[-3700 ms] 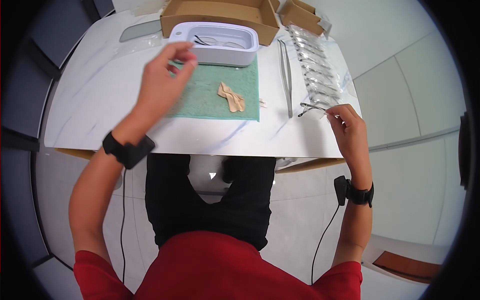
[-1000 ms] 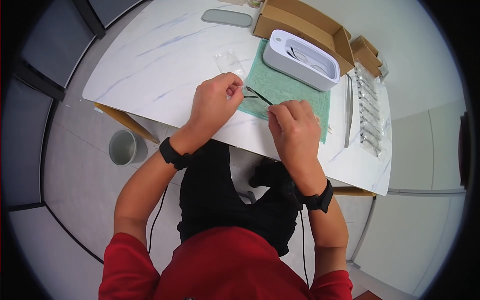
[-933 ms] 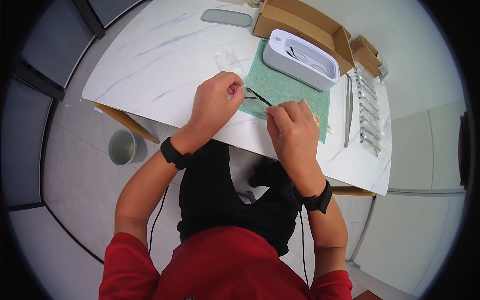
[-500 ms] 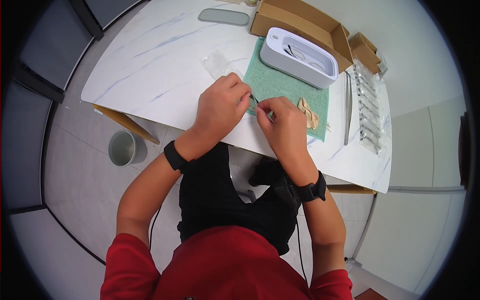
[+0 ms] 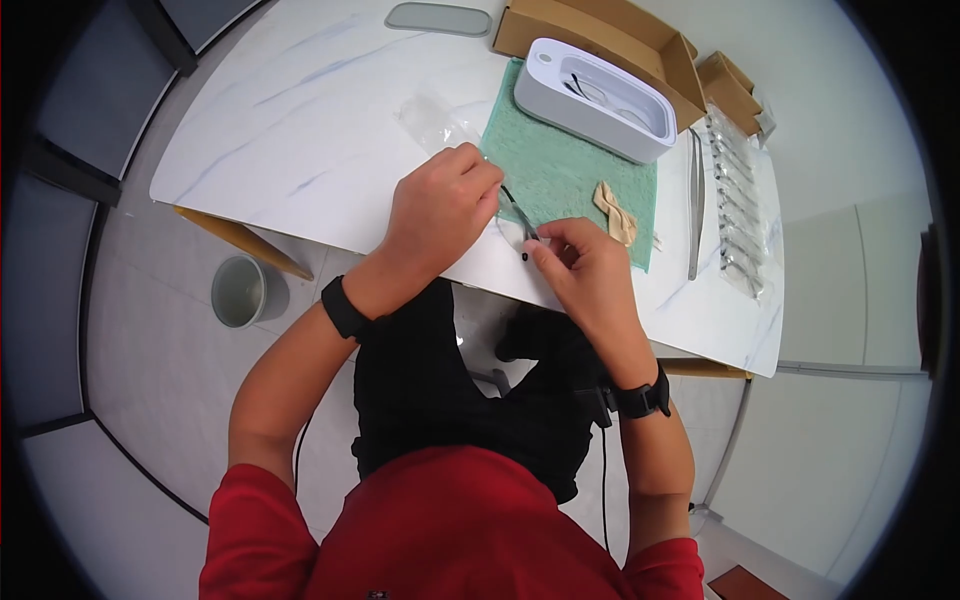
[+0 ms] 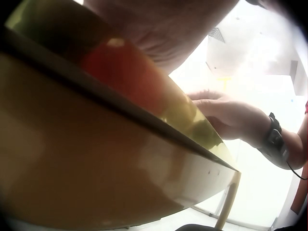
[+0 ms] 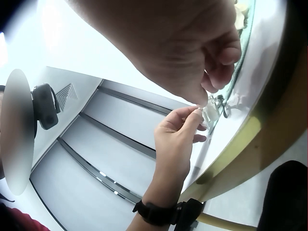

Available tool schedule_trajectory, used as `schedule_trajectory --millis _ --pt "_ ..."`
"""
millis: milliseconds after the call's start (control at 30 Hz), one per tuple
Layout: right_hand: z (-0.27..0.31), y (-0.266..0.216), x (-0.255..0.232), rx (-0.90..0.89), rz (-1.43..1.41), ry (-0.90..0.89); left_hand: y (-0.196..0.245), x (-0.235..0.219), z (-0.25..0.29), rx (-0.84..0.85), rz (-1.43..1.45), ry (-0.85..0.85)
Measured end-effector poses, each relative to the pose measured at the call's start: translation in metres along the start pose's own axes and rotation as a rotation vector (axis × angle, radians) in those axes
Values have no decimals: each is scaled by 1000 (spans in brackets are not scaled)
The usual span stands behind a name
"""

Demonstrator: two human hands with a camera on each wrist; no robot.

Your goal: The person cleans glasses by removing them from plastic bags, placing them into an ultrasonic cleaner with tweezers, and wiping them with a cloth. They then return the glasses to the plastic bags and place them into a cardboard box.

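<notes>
Between my two hands, over the table's front part, is a pair of eyeglasses with dark temples. My left hand holds one end, its fingers hiding much of the frame. My right hand pinches the temples between thumb and forefinger, a dark tip showing below. In the right wrist view, the left thumb and forefinger grip near a clear lens. A crumpled clear plastic bag lies just beyond my left hand. A green towel spreads behind the hands, with a beige cloth on it.
A white ultrasonic cleaner holding another pair of glasses stands on the towel. Large tweezers and a row of bagged glasses lie at right. Cardboard boxes and a grey lid sit behind; a bin stands on the floor.
The glasses came from the right side of the table to the front middle, and my left hand joined on them. In the last half second my right hand shifted right and towards me.
</notes>
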State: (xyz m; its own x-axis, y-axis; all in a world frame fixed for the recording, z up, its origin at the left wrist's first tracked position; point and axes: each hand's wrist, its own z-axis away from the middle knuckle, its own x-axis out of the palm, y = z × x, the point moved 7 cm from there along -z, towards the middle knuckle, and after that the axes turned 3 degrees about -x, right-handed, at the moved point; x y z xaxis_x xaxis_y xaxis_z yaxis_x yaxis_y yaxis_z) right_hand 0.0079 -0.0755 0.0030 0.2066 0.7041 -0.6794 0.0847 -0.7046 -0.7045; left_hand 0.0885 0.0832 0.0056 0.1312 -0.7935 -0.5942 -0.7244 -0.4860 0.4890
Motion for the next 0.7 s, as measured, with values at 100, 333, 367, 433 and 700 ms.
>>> schedule_trajectory --millis 100,333,367,433,700 --pt "-4 0 4 -20 -5 2 4 -2 0 12 2 -8" --pt "-21 -15 8 -110 -35 120 23 -8 -1 56 32 -9" --pt "-22 -14 9 -87 -83 120 27 -10 -3 61 33 -5" --pt "-24 -11 10 -44 -178 118 28 -13 -4 63 39 -1" --pt "-19 7 10 16 -398 171 37 -15 0 52 115 -20"
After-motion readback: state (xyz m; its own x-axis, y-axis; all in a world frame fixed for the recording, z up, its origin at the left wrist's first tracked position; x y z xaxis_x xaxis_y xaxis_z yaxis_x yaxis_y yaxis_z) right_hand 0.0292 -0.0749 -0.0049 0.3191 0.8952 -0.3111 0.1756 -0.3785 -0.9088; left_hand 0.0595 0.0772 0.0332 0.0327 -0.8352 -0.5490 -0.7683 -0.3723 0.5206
